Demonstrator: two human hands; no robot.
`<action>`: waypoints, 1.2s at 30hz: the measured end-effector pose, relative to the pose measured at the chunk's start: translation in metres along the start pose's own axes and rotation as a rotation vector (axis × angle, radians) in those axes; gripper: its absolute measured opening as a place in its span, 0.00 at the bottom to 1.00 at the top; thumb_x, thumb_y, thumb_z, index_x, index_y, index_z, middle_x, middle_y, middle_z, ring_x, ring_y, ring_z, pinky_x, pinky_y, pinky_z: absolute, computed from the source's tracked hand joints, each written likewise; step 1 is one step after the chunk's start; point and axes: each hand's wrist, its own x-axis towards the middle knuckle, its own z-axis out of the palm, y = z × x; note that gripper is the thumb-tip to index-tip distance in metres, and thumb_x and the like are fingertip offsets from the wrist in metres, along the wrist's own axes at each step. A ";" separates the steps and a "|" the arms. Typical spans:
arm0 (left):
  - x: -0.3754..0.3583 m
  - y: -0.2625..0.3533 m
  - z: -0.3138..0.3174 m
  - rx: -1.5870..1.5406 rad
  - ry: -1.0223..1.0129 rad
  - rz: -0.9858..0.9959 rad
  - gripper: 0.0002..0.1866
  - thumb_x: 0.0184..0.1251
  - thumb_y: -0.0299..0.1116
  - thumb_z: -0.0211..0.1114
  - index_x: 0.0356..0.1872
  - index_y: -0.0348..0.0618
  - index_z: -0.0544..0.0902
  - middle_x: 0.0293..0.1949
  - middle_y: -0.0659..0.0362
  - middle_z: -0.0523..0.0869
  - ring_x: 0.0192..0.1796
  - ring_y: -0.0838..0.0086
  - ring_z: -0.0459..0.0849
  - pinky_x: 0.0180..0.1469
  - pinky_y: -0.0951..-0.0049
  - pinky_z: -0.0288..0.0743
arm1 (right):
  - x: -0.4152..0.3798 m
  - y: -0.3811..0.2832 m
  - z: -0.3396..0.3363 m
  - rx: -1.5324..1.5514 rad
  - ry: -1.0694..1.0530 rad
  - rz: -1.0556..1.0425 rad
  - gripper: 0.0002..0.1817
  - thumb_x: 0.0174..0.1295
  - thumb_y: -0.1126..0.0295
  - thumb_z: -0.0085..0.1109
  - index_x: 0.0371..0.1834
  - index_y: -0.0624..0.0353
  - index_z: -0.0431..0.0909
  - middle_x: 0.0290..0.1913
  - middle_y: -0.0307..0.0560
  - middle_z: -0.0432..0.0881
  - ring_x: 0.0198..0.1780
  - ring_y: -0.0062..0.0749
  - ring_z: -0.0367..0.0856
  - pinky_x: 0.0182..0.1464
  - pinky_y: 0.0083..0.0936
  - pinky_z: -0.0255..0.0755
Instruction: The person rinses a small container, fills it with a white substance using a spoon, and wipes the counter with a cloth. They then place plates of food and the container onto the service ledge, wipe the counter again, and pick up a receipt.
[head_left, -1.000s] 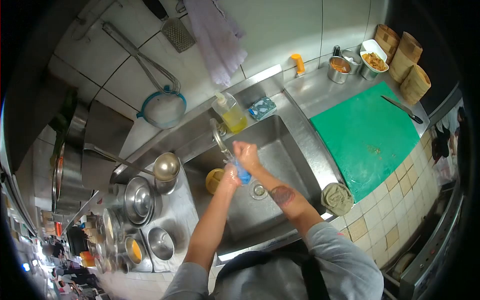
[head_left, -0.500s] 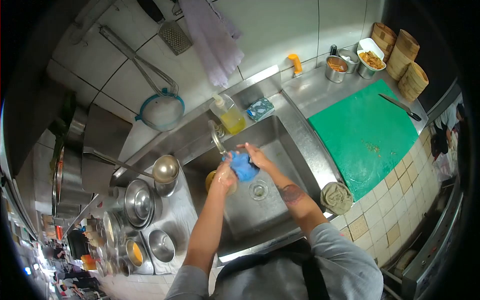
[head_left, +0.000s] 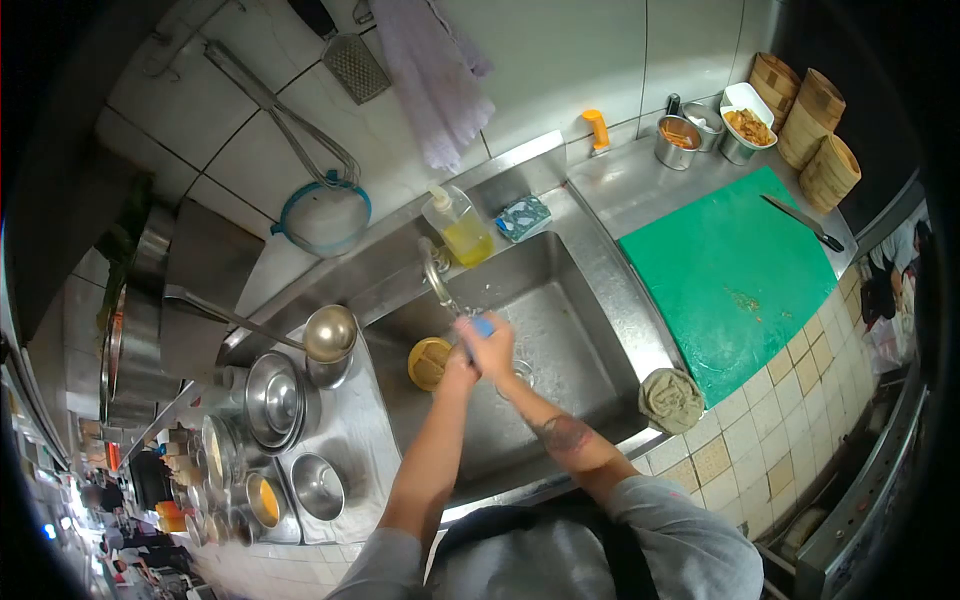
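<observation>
Over the sink [head_left: 590,330], both hands [head_left: 480,352] clasped together around a blue cloth [head_left: 482,325].

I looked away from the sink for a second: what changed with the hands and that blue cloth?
Both hands, left hand and right hand, closed together over the blue cloth, bunching it so only a corner shows; half a second ago it lay spread between them. The grip held throughout. The steel sink, green cutting board and soap bottle stayed put.

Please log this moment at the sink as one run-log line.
left hand: on blue cloth | right hand: gripping blue cloth | place: over sink, below faucet
</observation>
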 end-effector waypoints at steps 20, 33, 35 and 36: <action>-0.039 0.019 0.090 0.064 -0.176 0.108 0.16 0.69 0.47 0.56 0.45 0.46 0.76 0.45 0.61 0.80 0.51 0.73 0.78 0.56 0.66 0.72 | 0.073 0.011 -0.002 -0.217 -0.058 -0.754 0.15 0.49 0.65 0.66 0.15 0.61 0.72 0.19 0.56 0.74 0.24 0.55 0.75 0.28 0.40 0.70; -0.060 0.027 0.111 0.332 0.159 0.117 0.15 0.73 0.45 0.52 0.48 0.46 0.76 0.44 0.64 0.80 0.51 0.74 0.78 0.59 0.66 0.71 | 0.063 0.000 0.007 -0.258 -0.077 -0.631 0.11 0.49 0.65 0.64 0.19 0.60 0.76 0.22 0.55 0.78 0.29 0.54 0.79 0.34 0.41 0.73; -0.051 0.026 0.096 0.252 -0.072 0.206 0.15 0.72 0.47 0.51 0.47 0.48 0.76 0.44 0.64 0.81 0.49 0.73 0.80 0.53 0.65 0.75 | 0.063 -0.004 0.006 -0.290 -0.064 -0.608 0.11 0.48 0.65 0.64 0.19 0.59 0.76 0.23 0.54 0.79 0.31 0.53 0.80 0.36 0.42 0.74; -0.055 0.025 0.087 0.155 -0.273 0.254 0.14 0.72 0.46 0.52 0.47 0.49 0.76 0.43 0.64 0.81 0.48 0.73 0.80 0.53 0.66 0.75 | 0.048 -0.013 0.007 -0.256 -0.094 -0.672 0.10 0.48 0.65 0.63 0.19 0.59 0.76 0.23 0.54 0.79 0.31 0.53 0.80 0.36 0.42 0.74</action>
